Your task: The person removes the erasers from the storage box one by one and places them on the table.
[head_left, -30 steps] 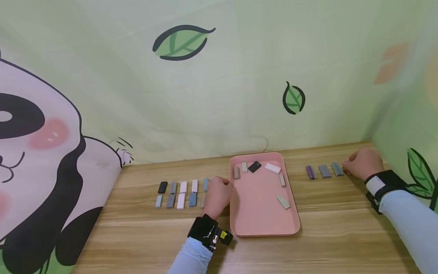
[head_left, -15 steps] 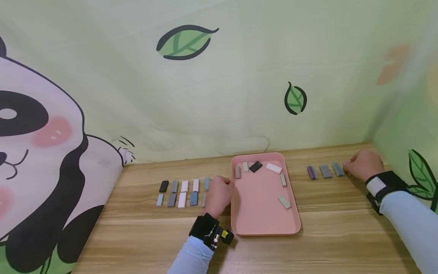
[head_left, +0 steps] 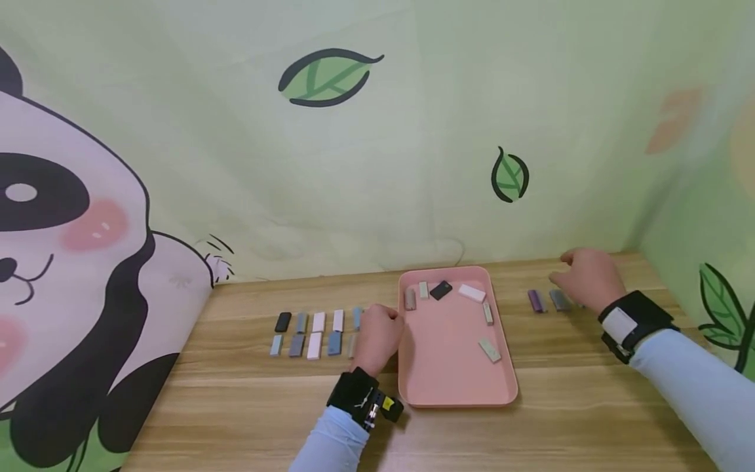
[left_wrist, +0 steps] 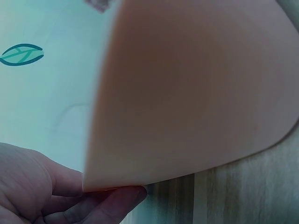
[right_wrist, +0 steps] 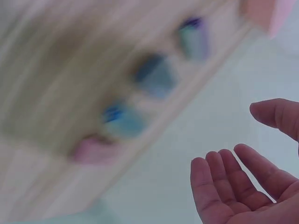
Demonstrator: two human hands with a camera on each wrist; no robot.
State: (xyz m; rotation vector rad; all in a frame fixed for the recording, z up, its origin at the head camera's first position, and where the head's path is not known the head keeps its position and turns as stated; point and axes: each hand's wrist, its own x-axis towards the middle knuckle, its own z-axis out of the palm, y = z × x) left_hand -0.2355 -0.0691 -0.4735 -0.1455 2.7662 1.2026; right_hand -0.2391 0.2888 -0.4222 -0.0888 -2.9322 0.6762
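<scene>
My left hand (head_left: 377, 337) grips the left rim of a pink tray (head_left: 454, 367). In the left wrist view, the thumb and fingers pinch the tray's edge (left_wrist: 196, 102). Over a row of small blocks on the right, my right hand (head_left: 590, 278) is raised, holding nothing. Its thumb and fingers spread apart in the right wrist view. That row has a purple block (head_left: 536, 301), a grey block (head_left: 559, 300), a blue block (right_wrist: 124, 120) and a pink block (right_wrist: 96, 150); the hand hides the last two almost fully in the head view.
Inside the tray lie a black block (head_left: 441, 290), a white block (head_left: 472, 293) and several grey-beige ones. Left of it, two rows of small blocks, among them a black one (head_left: 283, 321) and a blue one (head_left: 334, 343), lie on the wooden table (head_left: 248, 406). A printed cloth (head_left: 413, 164) hangs behind.
My right hand has lifted from the right end of the row and moved left, its fingers opening. A pink block now shows at that end in the wrist view. The left hand keeps its grip.
</scene>
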